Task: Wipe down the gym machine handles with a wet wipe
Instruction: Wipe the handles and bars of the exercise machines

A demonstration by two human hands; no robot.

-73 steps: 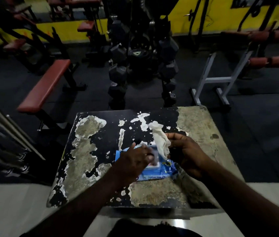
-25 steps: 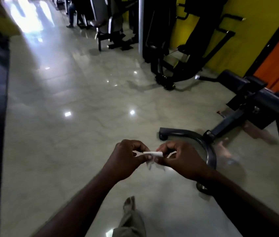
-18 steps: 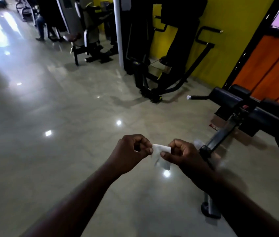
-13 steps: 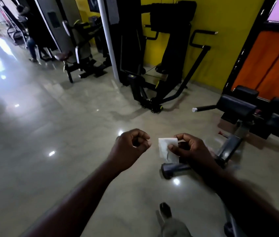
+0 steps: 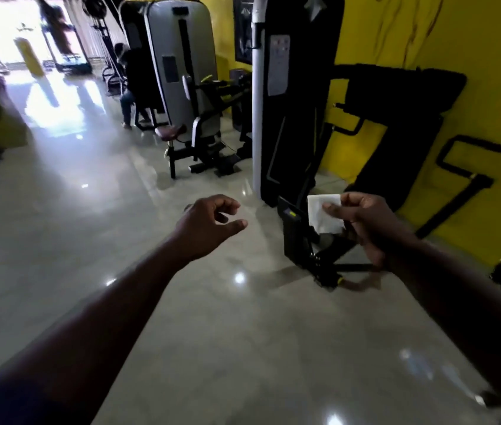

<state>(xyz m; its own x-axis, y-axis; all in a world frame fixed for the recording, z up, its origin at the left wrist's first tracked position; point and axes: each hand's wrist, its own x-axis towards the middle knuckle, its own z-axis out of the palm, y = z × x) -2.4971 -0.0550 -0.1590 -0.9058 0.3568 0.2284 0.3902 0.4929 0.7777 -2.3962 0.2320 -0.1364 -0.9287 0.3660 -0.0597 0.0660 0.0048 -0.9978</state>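
Note:
My right hand pinches a folded white wet wipe between thumb and fingers, held up in front of me. My left hand hangs beside it, apart from the wipe, fingers loosely curled and holding nothing. Straight ahead stands a black gym machine against the yellow wall. Its black padded handle bar sticks out on the right, and a shorter black handle shows near the machine's middle. Both hands are well short of these handles.
A grey weight-stack machine with a red-brown seat stands behind to the left; a person sits beyond it. The polished floor stretches ahead. The black machine's base frame lies on the floor below my right hand.
I have gone from the wipe pack on the worn table to the machines by the yellow wall. My left hand let go of the wipe and moved left; my right hand alone holds it.

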